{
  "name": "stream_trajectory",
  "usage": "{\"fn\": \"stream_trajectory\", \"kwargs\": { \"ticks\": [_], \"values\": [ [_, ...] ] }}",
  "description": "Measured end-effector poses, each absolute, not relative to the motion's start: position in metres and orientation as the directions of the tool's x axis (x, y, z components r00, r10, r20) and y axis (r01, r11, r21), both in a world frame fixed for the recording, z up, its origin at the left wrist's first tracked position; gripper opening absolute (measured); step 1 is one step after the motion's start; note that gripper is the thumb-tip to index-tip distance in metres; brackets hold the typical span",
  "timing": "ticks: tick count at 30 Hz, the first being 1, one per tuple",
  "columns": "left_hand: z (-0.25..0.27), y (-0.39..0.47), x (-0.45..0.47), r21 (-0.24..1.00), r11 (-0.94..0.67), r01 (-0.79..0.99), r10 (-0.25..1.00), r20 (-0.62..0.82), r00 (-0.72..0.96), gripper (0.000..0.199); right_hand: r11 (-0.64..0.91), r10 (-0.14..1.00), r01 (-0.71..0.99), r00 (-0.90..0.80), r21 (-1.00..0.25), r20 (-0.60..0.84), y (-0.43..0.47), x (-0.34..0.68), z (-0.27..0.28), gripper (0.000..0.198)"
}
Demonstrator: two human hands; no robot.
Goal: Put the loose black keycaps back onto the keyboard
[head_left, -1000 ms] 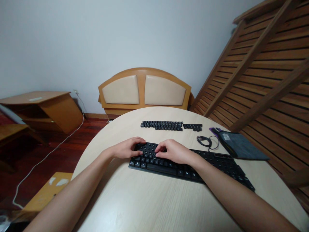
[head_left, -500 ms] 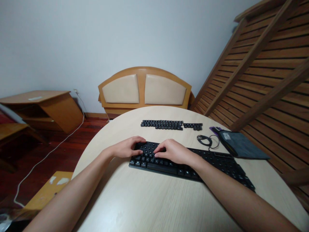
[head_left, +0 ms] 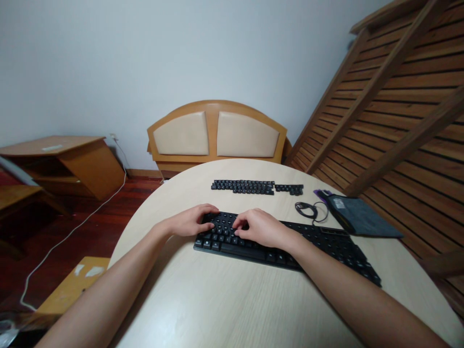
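On the round table (head_left: 203, 299) lies one keyboard (head_left: 250, 253), and beyond it two groups of loose keys, one large (head_left: 242, 187), one small (head_left: 289, 189). The left hand (head_left: 190, 221) rests on its left end, thumb and fingers spread. The right hand (head_left: 261, 227) curls over nearby keys; whether its fingers pinch one, I cannot tell. Lettering is too small to read, as is one pouch's (head_left: 368, 218) white label (head_left: 340, 203). One coiled cable (head_left: 306, 210) lies near the pouch. The right forearm hides part of the keyboard.
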State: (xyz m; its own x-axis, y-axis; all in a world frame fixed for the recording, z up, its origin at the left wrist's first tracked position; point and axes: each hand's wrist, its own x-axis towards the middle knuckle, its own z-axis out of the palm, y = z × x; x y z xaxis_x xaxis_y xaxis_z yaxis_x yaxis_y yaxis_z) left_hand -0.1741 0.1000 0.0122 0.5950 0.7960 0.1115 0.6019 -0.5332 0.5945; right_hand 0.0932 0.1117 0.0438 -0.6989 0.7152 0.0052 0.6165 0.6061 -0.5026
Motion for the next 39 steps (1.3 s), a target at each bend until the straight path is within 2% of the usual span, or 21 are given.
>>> {"fn": "stream_trajectory", "kwargs": {
  "ticks": [7, 39],
  "values": [
    [0.011, 0.101, -0.175, 0.597, -0.533, 0.599, 0.795, 0.110, 0.597, 0.044, 0.646, 0.684, 0.591, -0.730, -0.484, 0.022, 0.112, 0.094, 0.039, 0.021],
    [0.011, 0.100, -0.175, 0.599, -0.515, 0.612, 0.807, 0.099, 0.582, 0.047, 0.612, 0.708, 0.617, -0.707, -0.495, -0.005, 0.123, 0.105, 0.045, 0.016]
  ]
}}
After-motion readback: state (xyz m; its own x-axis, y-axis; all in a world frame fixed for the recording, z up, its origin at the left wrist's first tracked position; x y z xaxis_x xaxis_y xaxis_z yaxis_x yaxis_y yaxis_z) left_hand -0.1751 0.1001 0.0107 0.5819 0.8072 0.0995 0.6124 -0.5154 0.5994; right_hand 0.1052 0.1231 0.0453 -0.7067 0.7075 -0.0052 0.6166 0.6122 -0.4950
